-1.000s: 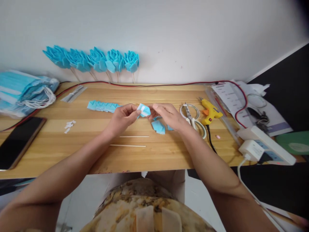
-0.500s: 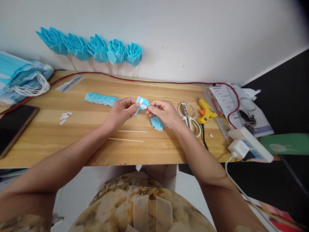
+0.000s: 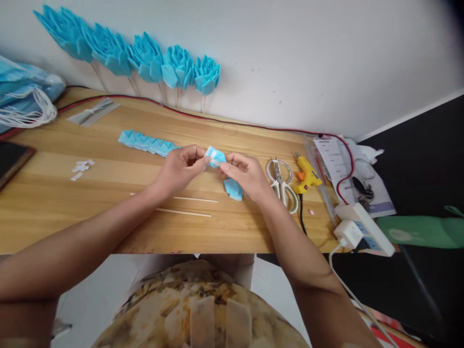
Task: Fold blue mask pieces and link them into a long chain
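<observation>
Here, left hand (image 3: 179, 166): thumb and curled fingers clamped on the left edge of a folded light-blue piece (image 3: 216, 155).
Right hand (image 3: 248, 175): thumb and fingertips pinching that piece at its lower right edge; the farther fingers are partly hidden.
Folded light-blue piece: between the two hands, over the wooden tabletop (image 3: 224, 234), a small white strip (image 3: 213, 154) showing on its near face.
Below the right hand: another light-blue piece (image 3: 234, 189), lying on the wood and partly covered by the hand.
Beyond the left hand: a row of overlapping folded blue pieces (image 3: 145, 143), its right end hidden behind the fingers.
Nearer the person: two thin wooden sticks (image 3: 195, 199), roughly parallel – the left forearm crosses over both.
Far left: small white scraps (image 3: 81, 167) and, near the edge of view, a dark phone (image 3: 12, 159).
Right side: white-handled scissors (image 3: 289, 197), blades over a pale ring (image 3: 268, 172); just beside them, a yellow glue gun (image 3: 307, 177) with a black cord.
Back wall: five blue flowers (image 3: 147, 58) on thin stems, leaning in a line – a red-and-black cable (image 3: 232, 123) runs along their feet.
</observation>
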### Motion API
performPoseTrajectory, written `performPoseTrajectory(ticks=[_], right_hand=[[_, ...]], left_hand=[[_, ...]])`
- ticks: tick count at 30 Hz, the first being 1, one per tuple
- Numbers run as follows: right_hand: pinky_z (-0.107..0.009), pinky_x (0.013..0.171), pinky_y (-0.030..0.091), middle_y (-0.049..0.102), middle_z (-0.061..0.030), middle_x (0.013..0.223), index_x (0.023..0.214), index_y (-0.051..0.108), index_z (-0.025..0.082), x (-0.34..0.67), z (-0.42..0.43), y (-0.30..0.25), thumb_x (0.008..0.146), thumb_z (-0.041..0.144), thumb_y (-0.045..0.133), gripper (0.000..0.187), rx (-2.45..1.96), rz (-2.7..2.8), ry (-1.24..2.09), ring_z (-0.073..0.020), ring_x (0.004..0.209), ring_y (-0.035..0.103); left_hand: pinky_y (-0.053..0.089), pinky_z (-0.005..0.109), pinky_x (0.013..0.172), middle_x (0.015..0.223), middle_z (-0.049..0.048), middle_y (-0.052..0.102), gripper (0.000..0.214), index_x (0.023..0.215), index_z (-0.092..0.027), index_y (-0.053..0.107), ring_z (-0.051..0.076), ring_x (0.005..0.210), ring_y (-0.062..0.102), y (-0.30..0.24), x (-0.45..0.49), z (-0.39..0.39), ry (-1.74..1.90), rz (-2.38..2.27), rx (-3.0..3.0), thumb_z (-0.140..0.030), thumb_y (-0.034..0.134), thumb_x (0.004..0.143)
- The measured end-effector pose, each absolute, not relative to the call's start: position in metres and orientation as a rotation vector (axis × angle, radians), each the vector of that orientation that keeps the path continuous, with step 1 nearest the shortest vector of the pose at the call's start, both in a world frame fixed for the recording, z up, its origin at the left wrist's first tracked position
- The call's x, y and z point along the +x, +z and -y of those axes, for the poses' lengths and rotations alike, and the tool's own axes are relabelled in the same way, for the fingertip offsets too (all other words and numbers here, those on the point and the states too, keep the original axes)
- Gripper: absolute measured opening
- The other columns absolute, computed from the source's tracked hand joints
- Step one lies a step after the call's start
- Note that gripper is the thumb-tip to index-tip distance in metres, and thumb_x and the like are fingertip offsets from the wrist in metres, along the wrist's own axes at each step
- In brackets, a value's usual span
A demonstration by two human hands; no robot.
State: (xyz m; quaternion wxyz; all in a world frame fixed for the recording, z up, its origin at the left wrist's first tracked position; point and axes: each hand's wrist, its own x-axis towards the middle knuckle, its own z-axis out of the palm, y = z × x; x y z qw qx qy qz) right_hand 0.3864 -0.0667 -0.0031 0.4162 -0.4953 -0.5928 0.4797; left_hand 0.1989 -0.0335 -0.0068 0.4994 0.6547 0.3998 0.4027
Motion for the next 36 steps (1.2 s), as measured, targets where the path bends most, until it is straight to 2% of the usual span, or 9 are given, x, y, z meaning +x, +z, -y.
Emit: performPoseTrajectory(ticks=[3,5,11,16,22,26,29,32,36], right_hand=[[-0.022,0.051,0.036,0.052,0.0049,0.061,0.068,0.055,0.020,0.382,0.067,-0.007,0.079,0.039,0.068,0.026,-1.301,1.508,1.152,-0.0079,0.055,0.044],[-0.022,0.049,0.035,0.051,0.0055,0.059,0.067,0.053,0.020,0.382,0.068,-0.009,0.079,0.036,0.066,0.024,-1.325,1.513,1.150,-0.0075,0.053,0.042],[-0.022,0.060,0.049,0.071,-0.0009,0.078,0.079,0.065,0.018,0.389,0.066,-0.007,0.080,0.034,0.067,0.016,-1.226,1.446,1.328,-0.0101,0.066,0.061],[-0.024,0.069,0.055,0.075,-0.0018,0.086,0.096,0.072,0.020,0.393,0.066,-0.006,0.083,0.038,0.067,0.023,-1.236,1.353,1.348,-0.0108,0.072,0.066],[-0.023,0.064,0.053,0.072,-0.0007,0.078,0.081,0.069,0.019,0.390,0.065,-0.012,0.082,0.038,0.070,0.019,-1.243,1.400,1.274,-0.0098,0.066,0.063],[-0.023,0.060,0.050,0.069,0.0002,0.072,0.077,0.066,0.019,0.388,0.064,-0.014,0.082,0.036,0.068,0.018,-1.296,1.406,1.158,-0.0101,0.063,0.060],[-0.024,0.057,0.046,0.065,0.0013,0.066,0.074,0.064,0.019,0.386,0.064,-0.015,0.081,0.036,0.066,0.018,-1.358,1.428,1.040,-0.0101,0.059,0.056],[-0.023,0.055,0.042,0.063,0.0018,0.065,0.073,0.063,0.019,0.384,0.065,-0.014,0.080,0.036,0.065,0.018,-1.374,1.464,0.959,-0.0097,0.058,0.053],[-0.023,0.055,0.042,0.062,0.0016,0.065,0.073,0.061,0.019,0.381,0.066,-0.013,0.081,0.036,0.064,0.019,-1.361,1.511,0.937,-0.0099,0.059,0.052]], left_hand=[[0.037,0.024,0.056,0.066,-0.0007,0.060,0.018,0.071,-0.016,0.061,0.011,0.060,0.048,-0.010,0.202,0.035,0.970,-0.975,1.675,-0.031,0.062,0.080],[0.036,0.024,0.055,0.065,-0.0008,0.059,0.019,0.070,-0.016,0.061,0.010,0.059,0.047,-0.012,0.203,0.035,0.960,-0.982,1.715,-0.032,0.061,0.080],[0.032,0.024,0.051,0.060,-0.0025,0.053,0.019,0.069,-0.018,0.056,0.009,0.054,0.041,-0.010,0.198,0.030,0.944,-0.993,1.668,-0.031,0.059,0.082],[0.031,0.025,0.049,0.054,-0.0034,0.047,0.024,0.064,-0.019,0.051,0.009,0.050,0.039,-0.004,0.195,0.029,0.943,-1.031,1.567,-0.027,0.057,0.086],[0.031,0.025,0.047,0.053,-0.0038,0.047,0.019,0.068,-0.019,0.056,0.009,0.047,0.038,-0.011,0.197,0.029,0.924,-0.997,1.584,-0.026,0.059,0.085],[0.034,0.024,0.046,0.060,-0.0025,0.054,0.015,0.080,-0.020,0.060,0.009,0.048,0.043,-0.019,0.198,0.026,1.125,-1.009,1.551,-0.033,0.062,0.087],[0.037,0.024,0.049,0.067,-0.0005,0.059,0.018,0.079,-0.020,0.060,0.010,0.054,0.048,-0.018,0.199,0.031,1.269,-1.025,1.656,-0.036,0.064,0.086],[0.037,0.025,0.052,0.065,-0.0011,0.060,0.016,0.075,-0.020,0.063,0.011,0.055,0.048,-0.014,0.199,0.039,1.208,-1.025,1.905,-0.033,0.065,0.085],[0.039,0.026,0.056,0.068,-0.0012,0.064,0.011,0.083,-0.021,0.069,0.011,0.056,0.050,-0.015,0.199,0.041,1.122,-1.039,2.105,-0.027,0.060,0.087]])
